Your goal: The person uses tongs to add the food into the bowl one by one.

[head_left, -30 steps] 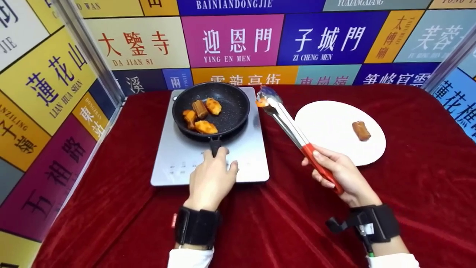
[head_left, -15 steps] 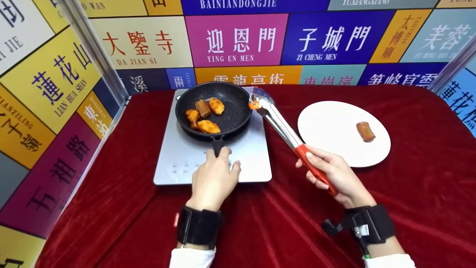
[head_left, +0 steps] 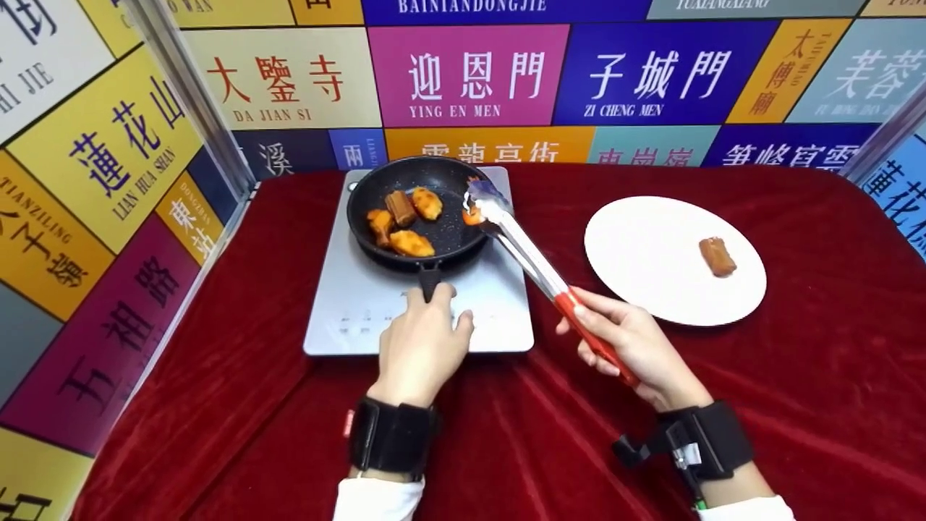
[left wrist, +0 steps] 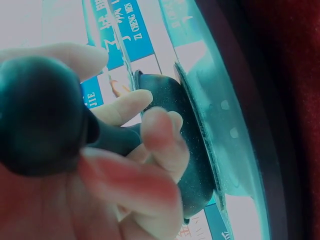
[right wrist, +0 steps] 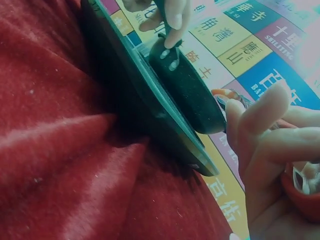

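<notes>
My left hand (head_left: 423,347) grips the black handle (head_left: 430,278) of a dark frying pan (head_left: 452,235); the left wrist view shows the fingers around the handle (left wrist: 117,135). In the pan lie several browned food pieces: yellow-orange ones that look like chicken wings (head_left: 412,244) and a ridged brown chunk (head_left: 400,208). My right hand (head_left: 629,340) holds metal tongs (head_left: 532,250) by their red grips (head_left: 593,336). The tong tips overlap the pan's right side, with an orange piece of food (head_left: 472,215) between them, partly hidden by the tips.
The pan sits on a silver induction cooktop (head_left: 492,311). To the right, a white oval plate (head_left: 644,260) bears one brown chunk (head_left: 717,257). A red velvet cloth (head_left: 550,434) covers the table. Panels with printed characters (head_left: 470,76) stand close behind and at the sides.
My right hand has moved left with the tongs, bringing the orange piece from beside the pan to over its right side. My left hand keeps hold of the handle. The whole view shifts slightly.
</notes>
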### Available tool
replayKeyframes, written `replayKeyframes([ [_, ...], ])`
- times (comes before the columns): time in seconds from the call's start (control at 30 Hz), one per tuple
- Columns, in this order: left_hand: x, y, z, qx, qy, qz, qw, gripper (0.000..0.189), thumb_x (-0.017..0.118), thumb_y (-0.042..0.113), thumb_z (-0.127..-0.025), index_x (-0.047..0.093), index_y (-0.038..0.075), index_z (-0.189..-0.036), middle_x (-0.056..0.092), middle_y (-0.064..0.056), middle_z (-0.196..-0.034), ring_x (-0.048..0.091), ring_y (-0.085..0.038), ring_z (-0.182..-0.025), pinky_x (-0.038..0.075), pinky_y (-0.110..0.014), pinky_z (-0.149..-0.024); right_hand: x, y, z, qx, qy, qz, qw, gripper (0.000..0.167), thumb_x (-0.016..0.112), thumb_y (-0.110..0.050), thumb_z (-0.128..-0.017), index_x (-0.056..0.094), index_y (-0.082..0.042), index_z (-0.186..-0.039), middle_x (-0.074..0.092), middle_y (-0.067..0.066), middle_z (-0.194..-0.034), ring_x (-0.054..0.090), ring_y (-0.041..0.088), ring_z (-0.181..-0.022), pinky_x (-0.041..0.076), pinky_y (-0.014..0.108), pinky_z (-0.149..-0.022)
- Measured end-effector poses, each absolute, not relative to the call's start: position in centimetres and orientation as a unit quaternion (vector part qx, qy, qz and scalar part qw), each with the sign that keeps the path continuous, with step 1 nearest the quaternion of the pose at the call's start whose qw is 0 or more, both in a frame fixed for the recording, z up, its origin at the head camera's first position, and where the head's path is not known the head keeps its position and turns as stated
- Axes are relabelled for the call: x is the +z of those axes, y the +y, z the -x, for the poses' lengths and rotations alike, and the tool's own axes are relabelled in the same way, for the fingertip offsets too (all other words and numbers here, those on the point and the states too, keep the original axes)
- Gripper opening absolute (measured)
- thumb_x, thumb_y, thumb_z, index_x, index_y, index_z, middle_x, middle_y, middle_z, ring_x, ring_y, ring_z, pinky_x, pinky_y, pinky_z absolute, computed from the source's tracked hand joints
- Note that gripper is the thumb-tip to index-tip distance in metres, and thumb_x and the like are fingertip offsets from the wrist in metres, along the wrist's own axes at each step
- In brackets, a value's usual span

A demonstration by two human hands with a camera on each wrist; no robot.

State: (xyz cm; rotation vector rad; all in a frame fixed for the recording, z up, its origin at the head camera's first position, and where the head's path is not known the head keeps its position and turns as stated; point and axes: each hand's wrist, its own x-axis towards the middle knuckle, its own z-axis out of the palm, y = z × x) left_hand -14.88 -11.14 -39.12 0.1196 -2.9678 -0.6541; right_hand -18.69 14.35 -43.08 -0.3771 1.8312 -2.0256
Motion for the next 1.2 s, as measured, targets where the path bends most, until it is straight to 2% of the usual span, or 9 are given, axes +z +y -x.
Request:
replayKeyframes([
  [0.33,-39.1,-11.4,14.8,-0.212,-0.975,-0.031,0.064,0.032,0.048,0.030,-0.089,0.051,0.019,-0.119,0.051,-0.014,-0.108,0.054,-0.025,-0.061,0.043,-0.038,-0.050,-41.9,13.4,19.1,-0.682,0.693,0.140,0.189,0.046,0.051,-0.025,-0.091,0.041,-0.015,-0.134,0.055,0.027,-0.099,0.052,0.012,-0.049,0.034,0.018,-0.034],
  [0.6,-38.9,-11.4,14.8,-0.213,-0.975,-0.041,0.043,0.038,0.046,0.041,-0.089,0.049,0.021,-0.121,0.049,-0.011,-0.110,0.056,-0.027,-0.068,0.045,-0.040,-0.058,-40.0,12.8,19.8,-0.630,0.738,0.147,0.193,0.045,0.053,-0.028,-0.089,0.043,-0.019,-0.133,0.057,0.025,-0.097,0.052,0.014,-0.049,0.035,0.020,-0.035],
  [0.87,-38.9,-11.4,14.8,-0.219,-0.974,-0.031,0.048,0.037,0.048,0.039,-0.088,0.049,0.021,-0.121,0.051,-0.012,-0.110,0.057,-0.029,-0.067,0.045,-0.040,-0.057,-38.4,12.6,20.6,-0.579,0.780,0.143,0.189,0.044,0.053,-0.029,-0.089,0.044,-0.018,-0.131,0.061,0.017,-0.090,0.050,0.016,-0.047,0.034,0.021,-0.034],
  [1.2,-38.8,-11.4,14.6,-0.214,-0.975,-0.026,0.056,0.037,0.051,0.037,-0.088,0.050,0.019,-0.120,0.053,-0.012,-0.105,0.056,-0.029,-0.065,0.045,-0.040,-0.054,-37.5,12.0,21.4,-0.541,0.802,0.172,0.188,0.042,0.053,-0.032,-0.089,0.049,-0.018,-0.127,0.061,0.016,-0.086,0.049,0.018,-0.046,0.033,0.023,-0.033],
])
